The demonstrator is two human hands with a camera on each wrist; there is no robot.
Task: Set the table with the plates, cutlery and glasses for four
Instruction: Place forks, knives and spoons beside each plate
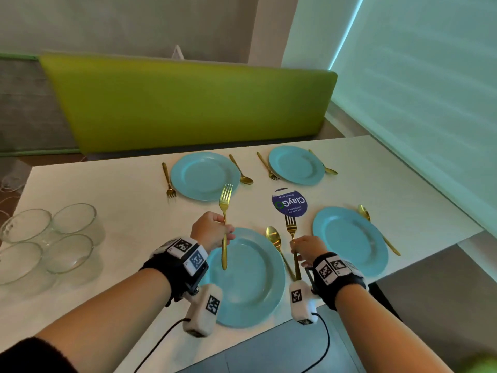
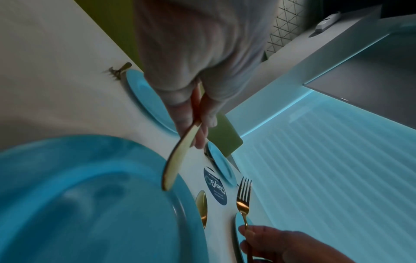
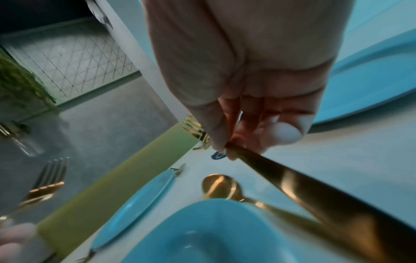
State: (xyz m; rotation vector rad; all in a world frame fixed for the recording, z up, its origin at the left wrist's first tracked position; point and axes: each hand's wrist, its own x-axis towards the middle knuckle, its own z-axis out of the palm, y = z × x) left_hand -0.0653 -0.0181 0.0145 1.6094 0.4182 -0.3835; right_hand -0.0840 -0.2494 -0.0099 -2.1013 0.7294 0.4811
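Observation:
Four blue plates lie on the white table (image 1: 113,184). My left hand (image 1: 212,230) pinches a gold fork (image 1: 225,203) upright above the left rim of the near plate (image 1: 250,278), tines up; its handle (image 2: 174,160) hangs over that plate (image 2: 90,204). My right hand (image 1: 306,249) grips a second gold fork (image 1: 291,228) between the near plate and the right plate (image 1: 349,240), tines pointing away; its handle (image 3: 315,194) runs under the palm. A gold spoon (image 1: 274,239) lies just right of the near plate. Both far plates (image 1: 205,176) (image 1: 295,165) have a fork and a spoon beside them.
Several clear glasses (image 1: 48,238) stand grouped at the table's left end. A round blue sticker (image 1: 290,202) sits mid-table. A gold spoon (image 1: 364,211) lies right of the right plate. A green bench back (image 1: 188,103) runs behind the table; the near table edge is below my wrists.

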